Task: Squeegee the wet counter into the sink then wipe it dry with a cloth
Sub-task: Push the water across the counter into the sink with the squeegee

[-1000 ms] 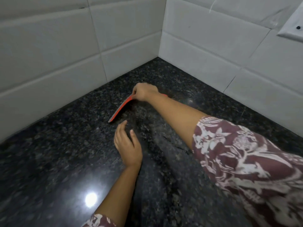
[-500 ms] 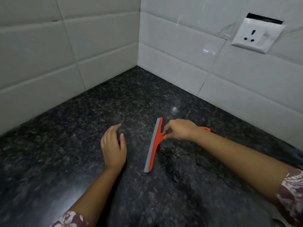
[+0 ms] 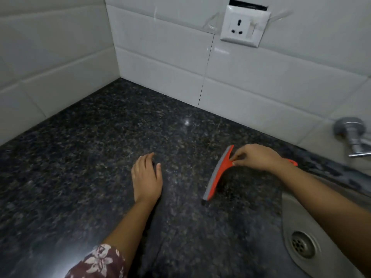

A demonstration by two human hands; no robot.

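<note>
While the right hand [image 3: 255,157] pinches the squeegee [image 3: 217,175], blade down on the counter [image 3: 90,157] just left of the sink [image 3: 291,221], the left hand [image 3: 147,177] rests flat; best to press evenly and drag straight rightward.

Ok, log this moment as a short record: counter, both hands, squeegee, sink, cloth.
counter: dark speckled granite
left hand: palm down on the counter, holding nothing
right hand: grips the squeegee handle
squeegee: orange, blade edge on the counter beside the sink
sink: steel, drain visible, far right
cloth: not in view
</note>
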